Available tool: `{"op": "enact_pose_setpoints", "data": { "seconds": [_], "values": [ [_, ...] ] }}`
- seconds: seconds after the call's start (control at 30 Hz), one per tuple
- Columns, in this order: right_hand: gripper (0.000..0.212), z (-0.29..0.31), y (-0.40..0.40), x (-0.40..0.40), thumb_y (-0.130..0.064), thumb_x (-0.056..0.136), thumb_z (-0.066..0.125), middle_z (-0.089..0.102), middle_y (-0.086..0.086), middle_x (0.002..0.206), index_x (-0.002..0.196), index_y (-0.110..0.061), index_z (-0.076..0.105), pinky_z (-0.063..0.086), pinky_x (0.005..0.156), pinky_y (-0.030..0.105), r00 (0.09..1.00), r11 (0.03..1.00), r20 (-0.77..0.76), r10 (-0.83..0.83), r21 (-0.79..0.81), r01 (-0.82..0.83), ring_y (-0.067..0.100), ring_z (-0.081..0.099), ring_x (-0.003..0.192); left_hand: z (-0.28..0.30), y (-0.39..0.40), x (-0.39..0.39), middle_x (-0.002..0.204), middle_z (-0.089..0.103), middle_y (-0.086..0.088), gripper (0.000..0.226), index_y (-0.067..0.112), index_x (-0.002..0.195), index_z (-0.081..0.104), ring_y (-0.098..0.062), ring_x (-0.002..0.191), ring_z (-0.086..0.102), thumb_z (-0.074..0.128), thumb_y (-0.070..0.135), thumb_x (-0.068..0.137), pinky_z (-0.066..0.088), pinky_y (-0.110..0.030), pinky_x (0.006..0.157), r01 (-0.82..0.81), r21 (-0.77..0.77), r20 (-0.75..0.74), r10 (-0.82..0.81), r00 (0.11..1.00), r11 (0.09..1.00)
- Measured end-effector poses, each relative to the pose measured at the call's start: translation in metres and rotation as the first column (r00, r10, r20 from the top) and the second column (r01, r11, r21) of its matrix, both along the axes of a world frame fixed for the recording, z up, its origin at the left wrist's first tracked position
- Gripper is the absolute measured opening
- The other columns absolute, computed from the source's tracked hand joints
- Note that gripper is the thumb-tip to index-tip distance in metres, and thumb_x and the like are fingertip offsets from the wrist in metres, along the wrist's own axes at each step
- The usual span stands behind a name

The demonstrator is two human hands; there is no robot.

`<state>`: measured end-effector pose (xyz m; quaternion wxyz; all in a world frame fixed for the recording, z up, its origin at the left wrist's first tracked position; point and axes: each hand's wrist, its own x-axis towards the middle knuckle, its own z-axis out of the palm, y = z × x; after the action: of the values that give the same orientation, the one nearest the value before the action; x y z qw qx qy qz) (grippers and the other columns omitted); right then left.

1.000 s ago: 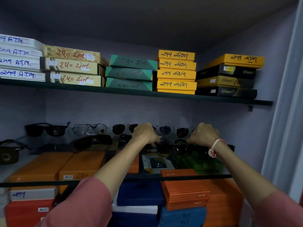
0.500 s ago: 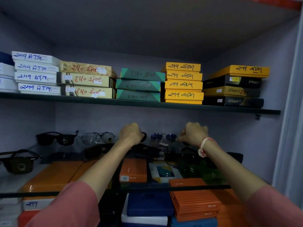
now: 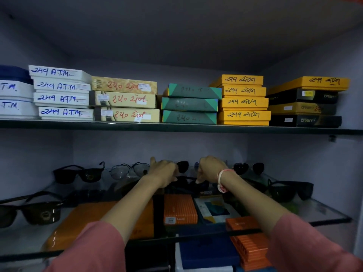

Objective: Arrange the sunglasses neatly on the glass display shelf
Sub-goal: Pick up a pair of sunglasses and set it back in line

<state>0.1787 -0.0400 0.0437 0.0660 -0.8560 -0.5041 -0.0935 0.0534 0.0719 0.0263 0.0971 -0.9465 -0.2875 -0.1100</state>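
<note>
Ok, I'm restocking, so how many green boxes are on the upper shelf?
3, stacked on the upper shelf between the beige boxes and yellow boxes: top green box, middle green box, bottom green box. More may hide behind.

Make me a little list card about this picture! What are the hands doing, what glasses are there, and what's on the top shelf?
place: glass display shelf in a cupboard
left hand: at the back row, on a dark pair of sunglasses
right hand: beside it, fingers curled down at the same pair; grip hidden
other glasses: black pair and clear-lens pair to the left, dark round pair to the right
top shelf: stacked boxes, white, beige, green, yellow
under the glass: orange boxes
</note>
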Motion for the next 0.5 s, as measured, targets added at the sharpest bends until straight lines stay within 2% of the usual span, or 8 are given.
{"op": "enact_pose_setpoints", "data": {
  "seconds": [0.17, 0.27, 0.37, 0.5],
  "values": [
    [0.027, 0.009, -0.009, -0.004, -0.021, 0.084, 0.070, 0.074, 0.018, 0.104, 0.099, 0.000, 0.074, 0.056, 0.080, 0.036, 0.995, 0.986, -0.053, 0.085, 0.146, -0.076, 0.033, 0.069, 0.094, 0.000, 0.007, -0.021, 0.127, 0.064, -0.004, 0.034, 0.021, 0.125, 0.063, -0.025, 0.122, 0.051, 0.053, 0.037, 0.096, 0.027, -0.045, 0.103, 0.017, -0.037, 0.069, -0.015, 0.998, 0.999],
    [0.028, 0.016, -0.022, -0.006, -0.026, 0.090, 0.064, 0.076, 0.015, 0.102, 0.096, -0.001, 0.075, 0.054, 0.088, 0.041, 0.986, 0.965, -0.061, 0.158, 0.220, -0.142, 0.029, 0.069, 0.096, 0.005, 0.009, -0.035, 0.122, 0.068, -0.003, 0.030, 0.023, 0.118, 0.067, -0.025, 0.118, 0.056, 0.052, 0.038, 0.097, 0.029, -0.044, 0.106, 0.062, -0.122, 0.210, -0.035, 0.977, 0.991],
    [0.025, 0.023, -0.037, -0.014, -0.027, 0.089, 0.067, 0.076, 0.010, 0.103, 0.099, -0.006, 0.076, 0.053, 0.089, 0.032, 0.979, 0.938, -0.046, 0.198, 0.298, -0.176, 0.024, 0.068, 0.098, 0.016, 0.007, -0.050, 0.113, 0.074, -0.002, 0.029, 0.022, 0.105, 0.074, -0.024, 0.109, 0.063, 0.061, 0.043, 0.091, 0.040, -0.045, 0.106, 0.150, -0.182, 0.305, -0.089, 0.948, 0.972],
    [0.021, 0.023, -0.048, -0.023, -0.028, 0.074, 0.082, 0.079, 0.008, 0.086, 0.085, -0.010, 0.079, 0.058, 0.080, 0.030, 0.984, 0.903, -0.033, 0.174, 0.404, -0.146, 0.017, 0.072, 0.080, 0.027, -0.010, -0.067, 0.095, 0.078, -0.004, 0.024, 0.010, 0.089, 0.079, -0.025, 0.091, 0.069, 0.065, 0.030, 0.091, 0.050, -0.039, 0.094, 0.139, -0.046, 0.391, -0.110, 0.914, 0.989]
  ]
}}
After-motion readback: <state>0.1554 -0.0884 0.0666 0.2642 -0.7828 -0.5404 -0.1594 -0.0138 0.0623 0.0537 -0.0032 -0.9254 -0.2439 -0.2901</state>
